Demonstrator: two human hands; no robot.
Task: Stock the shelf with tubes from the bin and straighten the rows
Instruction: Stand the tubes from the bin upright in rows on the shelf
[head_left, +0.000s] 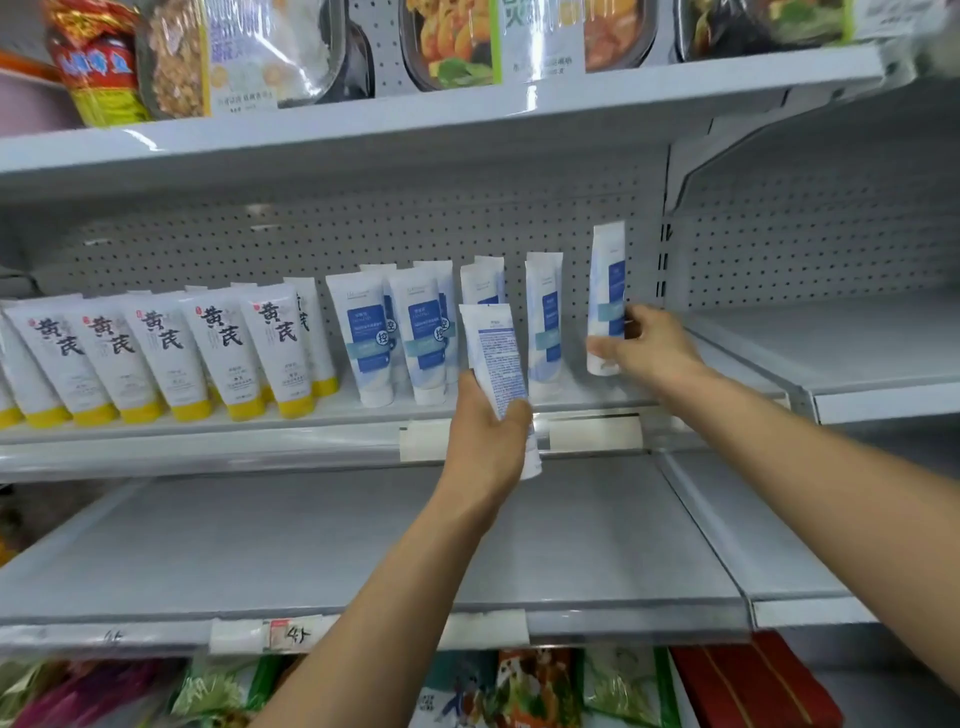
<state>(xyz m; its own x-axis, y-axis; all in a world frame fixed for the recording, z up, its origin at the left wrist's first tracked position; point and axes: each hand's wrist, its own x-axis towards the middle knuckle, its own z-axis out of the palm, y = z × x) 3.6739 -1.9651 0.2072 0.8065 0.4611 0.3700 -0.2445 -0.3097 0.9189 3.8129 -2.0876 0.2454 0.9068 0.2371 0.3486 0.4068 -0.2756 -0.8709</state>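
L hand (488, 441): fingers (517, 415) wrapped round 1 tube (493, 353), centre frame. R hand (652, 348): fingers pinch 2nd tube (608, 291), upright, right end of blue-label row (423, 338), 4 columns standing. Yellow-capped tubes (218, 353) left, 6+. White shelf (208, 447), pegboard (311, 234) backing.
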